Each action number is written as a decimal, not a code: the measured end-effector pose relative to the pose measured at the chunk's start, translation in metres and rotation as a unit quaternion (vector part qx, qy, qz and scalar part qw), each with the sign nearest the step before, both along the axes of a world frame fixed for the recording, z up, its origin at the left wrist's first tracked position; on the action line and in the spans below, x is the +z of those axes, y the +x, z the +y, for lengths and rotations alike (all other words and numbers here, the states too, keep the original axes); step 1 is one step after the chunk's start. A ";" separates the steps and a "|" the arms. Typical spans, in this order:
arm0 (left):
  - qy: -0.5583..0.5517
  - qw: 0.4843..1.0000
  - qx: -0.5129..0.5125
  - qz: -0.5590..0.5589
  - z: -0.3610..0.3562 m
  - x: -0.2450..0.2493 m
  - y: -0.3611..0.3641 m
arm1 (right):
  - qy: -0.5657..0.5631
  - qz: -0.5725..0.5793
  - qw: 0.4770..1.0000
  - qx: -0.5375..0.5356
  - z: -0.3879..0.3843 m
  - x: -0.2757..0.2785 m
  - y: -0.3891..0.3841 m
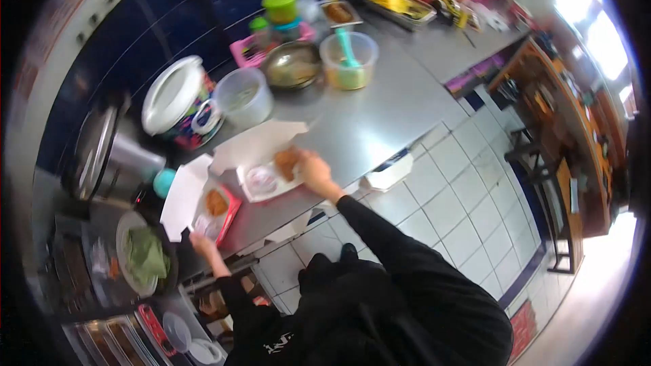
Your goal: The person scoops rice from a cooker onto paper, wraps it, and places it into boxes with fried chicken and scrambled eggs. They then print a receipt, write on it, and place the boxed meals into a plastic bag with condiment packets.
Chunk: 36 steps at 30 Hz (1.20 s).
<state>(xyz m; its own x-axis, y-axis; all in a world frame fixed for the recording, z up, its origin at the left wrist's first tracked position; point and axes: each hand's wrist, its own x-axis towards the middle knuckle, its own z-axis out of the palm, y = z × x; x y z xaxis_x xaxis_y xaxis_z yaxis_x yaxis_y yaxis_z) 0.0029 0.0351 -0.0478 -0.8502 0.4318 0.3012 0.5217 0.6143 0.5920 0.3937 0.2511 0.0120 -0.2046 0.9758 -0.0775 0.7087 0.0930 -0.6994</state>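
Note:
Two open takeaway boxes stand side by side on the steel counter. My left hand [205,245] is closed on the near corner of the left box [234,215], red outside and white inside. In that box lie a browned fried piece [216,202] and a small clear-wrapped item [205,224]. The right box [258,143] has its white lid raised. Inside it are a round, clear-looking cup or packet [262,179] and a larger fried piece [287,163]. My right hand [314,172] reaches over this box's right side, its fingers closed on the larger piece; the fingertips are blurred.
Behind the boxes stand a clear tub [244,97], a metal bowl [291,66], a tub with a turquoise utensil [349,61] and a patterned white-lidded pot [178,102]. A bowl with green cloth [146,254] is at left. Open box flaps [388,173] stick out along the counter's front edge.

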 end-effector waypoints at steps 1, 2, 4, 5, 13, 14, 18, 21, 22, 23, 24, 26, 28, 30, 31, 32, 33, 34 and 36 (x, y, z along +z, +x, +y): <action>-0.021 1.000 -0.012 -0.011 0.001 0.007 0.016 | 0.033 0.063 0.997 -0.007 -0.009 0.014 0.016; -0.042 0.999 -0.022 -0.022 0.005 0.016 0.031 | -0.010 0.035 0.999 -0.006 -0.004 0.003 0.024; -0.052 0.995 -0.084 -0.028 0.023 0.029 0.087 | 0.003 0.039 0.999 -0.012 -0.004 0.006 0.058; -0.016 0.995 -0.094 -0.029 0.035 0.023 0.113 | 0.017 0.039 0.999 -0.020 -0.001 0.013 0.085; 0.070 0.948 -0.198 -0.240 0.171 0.020 0.388 | 0.078 0.096 0.990 -0.066 0.124 0.015 0.368; 0.082 0.942 -0.200 -0.257 0.194 0.028 0.422 | 0.086 0.090 0.990 -0.061 0.144 0.018 0.399; 0.073 0.912 -0.232 -0.330 0.300 0.040 0.565 | 0.119 0.064 0.990 -0.042 0.259 0.038 0.537; 0.071 0.898 -0.270 -0.341 0.377 0.046 0.633 | 0.107 0.061 0.992 -0.036 0.333 0.041 0.614; 0.077 0.875 -0.275 -0.391 0.404 0.052 0.650 | 0.107 0.055 0.992 -0.039 0.356 0.040 0.634; 0.083 0.848 -0.279 -0.442 0.432 0.056 0.666 | 0.107 0.047 0.992 -0.044 0.378 0.038 0.651; 0.091 0.818 -0.283 -0.493 0.460 0.060 0.683 | 0.111 0.037 0.992 -0.047 0.401 0.035 0.667; 0.108 0.797 -0.265 -0.532 0.503 0.064 0.707 | 0.081 0.056 0.994 -0.047 0.441 0.035 0.694; 0.101 0.789 -0.206 -0.570 0.539 0.068 0.728 | 0.063 0.075 0.994 -0.037 0.476 0.040 0.718; 0.132 0.873 -0.174 -0.436 0.569 0.074 0.753 | 0.038 0.107 0.993 -0.044 0.495 0.057 0.746; 0.203 0.905 -0.104 -0.359 0.581 0.084 0.782 | 0.028 0.121 0.991 -0.046 0.505 0.064 0.767; 0.260 0.926 -0.032 -0.271 0.594 0.094 0.812 | 0.075 0.134 0.987 -0.053 0.518 0.063 0.795; 0.324 0.897 -0.021 -0.301 0.601 0.116 0.846 | 0.118 0.147 0.980 -0.059 0.527 0.058 0.822; 0.313 0.926 -0.012 -0.211 0.610 0.118 0.873 | 0.157 0.160 0.973 -0.062 0.534 0.059 0.847; 0.298 0.954 0.012 -0.035 0.636 0.120 0.934 | 0.031 0.183 0.979 -0.082 0.550 0.064 0.926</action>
<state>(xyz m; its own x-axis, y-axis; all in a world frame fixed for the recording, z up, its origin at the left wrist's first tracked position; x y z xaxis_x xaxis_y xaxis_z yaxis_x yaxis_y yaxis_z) 0.9372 0.6714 0.0726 -0.8841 0.1826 0.4301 0.4592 0.1694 0.8720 1.3199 0.8009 0.0760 -0.0474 0.9984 0.0313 0.4212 0.0484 -0.9057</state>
